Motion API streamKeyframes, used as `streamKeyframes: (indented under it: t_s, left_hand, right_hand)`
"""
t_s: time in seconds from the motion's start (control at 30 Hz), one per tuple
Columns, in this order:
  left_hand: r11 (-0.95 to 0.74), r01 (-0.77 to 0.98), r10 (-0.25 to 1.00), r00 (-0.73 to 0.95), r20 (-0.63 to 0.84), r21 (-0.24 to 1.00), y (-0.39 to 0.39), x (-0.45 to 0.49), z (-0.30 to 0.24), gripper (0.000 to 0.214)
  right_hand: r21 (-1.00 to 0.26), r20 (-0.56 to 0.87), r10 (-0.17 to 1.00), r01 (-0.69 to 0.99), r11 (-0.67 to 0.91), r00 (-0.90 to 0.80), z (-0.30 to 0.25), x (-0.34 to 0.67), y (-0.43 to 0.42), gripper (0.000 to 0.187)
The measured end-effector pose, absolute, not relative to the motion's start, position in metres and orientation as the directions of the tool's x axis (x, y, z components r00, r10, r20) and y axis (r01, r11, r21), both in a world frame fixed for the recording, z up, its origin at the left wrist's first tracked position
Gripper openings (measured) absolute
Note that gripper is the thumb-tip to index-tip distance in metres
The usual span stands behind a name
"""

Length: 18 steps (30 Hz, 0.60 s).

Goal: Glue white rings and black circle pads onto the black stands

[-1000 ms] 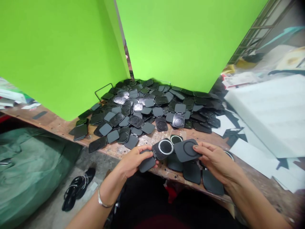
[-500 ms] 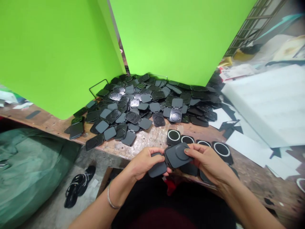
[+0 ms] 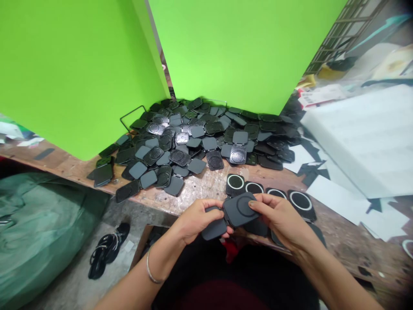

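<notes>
Your left hand (image 3: 198, 219) pinches that dark-grey, square-panelled hinged plastic piece (image 3: 234, 214) at 9 o'clock, right hand (image 3: 280, 215) clamped on at 3; black, white-ringed square plate (image 3: 235, 184) sits at 12.

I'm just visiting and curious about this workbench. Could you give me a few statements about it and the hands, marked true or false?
1. Both the left hand and the right hand are on the same dark two-part piece. True.
2. The metal bracelet is on the right arm. False: it is on the left arm.
3. At least four pieces with white rings lie on the bench. True.
4. The black sandals are on the bench. False: they are on the floor.
5. The panels behind the dark pile are green. True.
</notes>
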<state>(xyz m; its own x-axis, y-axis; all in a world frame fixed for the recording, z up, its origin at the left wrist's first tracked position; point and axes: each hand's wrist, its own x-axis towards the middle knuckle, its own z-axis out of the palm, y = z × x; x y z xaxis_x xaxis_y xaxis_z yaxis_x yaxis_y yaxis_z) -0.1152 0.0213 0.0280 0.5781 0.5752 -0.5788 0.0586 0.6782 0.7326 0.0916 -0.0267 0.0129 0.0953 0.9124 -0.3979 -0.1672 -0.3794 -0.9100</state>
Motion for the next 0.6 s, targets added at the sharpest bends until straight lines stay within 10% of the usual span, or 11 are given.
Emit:
streamKeyframes:
  t_s: [0.6]
  left_hand:
    - [0.673,0.061,0.581,0.574,-0.577,0.737,0.021,-0.1125,0.023,0.034]
  right_hand:
    - [-0.907,-0.406,0.91,-0.155,-0.39,0.085,0.0113,0.091,-0.0285,0.03]
